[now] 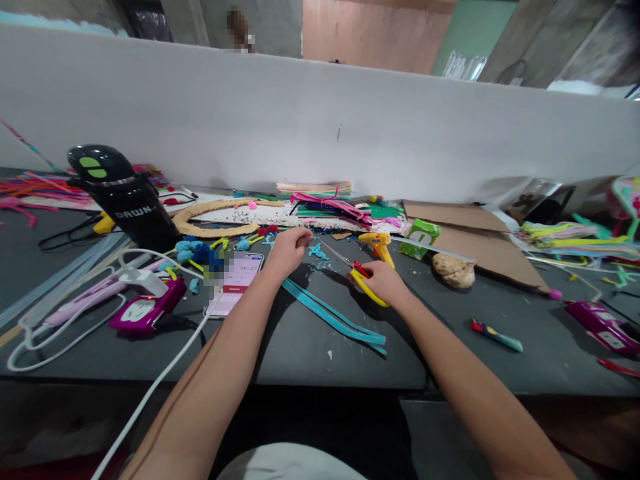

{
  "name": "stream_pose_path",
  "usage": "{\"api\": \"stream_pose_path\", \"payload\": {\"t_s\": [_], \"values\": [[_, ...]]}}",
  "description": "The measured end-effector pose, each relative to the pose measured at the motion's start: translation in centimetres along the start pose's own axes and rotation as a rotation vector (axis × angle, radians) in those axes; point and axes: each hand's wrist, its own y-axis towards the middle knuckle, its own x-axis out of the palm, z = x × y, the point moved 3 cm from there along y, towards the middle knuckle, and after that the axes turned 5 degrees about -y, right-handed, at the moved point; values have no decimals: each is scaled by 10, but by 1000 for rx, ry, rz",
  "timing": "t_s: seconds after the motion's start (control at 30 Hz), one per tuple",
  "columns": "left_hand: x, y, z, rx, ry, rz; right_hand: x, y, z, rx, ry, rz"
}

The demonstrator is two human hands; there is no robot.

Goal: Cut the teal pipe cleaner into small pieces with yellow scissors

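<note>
Right hand (384,283) gripped scissors (356,274).
Left hand (295,247) pressed fingers together near the blades (338,255), contents hidden; grey table (320,373) below, white wall (250,127) behind.

"dawn" on bottle (137,212), "50:27" on phone (246,275)

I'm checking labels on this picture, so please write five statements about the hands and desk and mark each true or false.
1. The right hand holds scissors. True.
2. The blue strips hang over the desk edge. False: the blue strips lie on the desk.
3. A black bottle is on the desk's left side. True.
4. The phone screen is dark. False: the phone screen is lit.
5. A yellow glue gun lies beyond the right hand. True.
</note>
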Motion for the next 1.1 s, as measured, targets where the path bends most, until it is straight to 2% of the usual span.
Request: {"api": "stream_pose_path", "payload": {"t_s": [1.1], "values": [[-1, -1, 0, 32, 49, -18, 0, -1, 0, -2, -42, -13]]}}
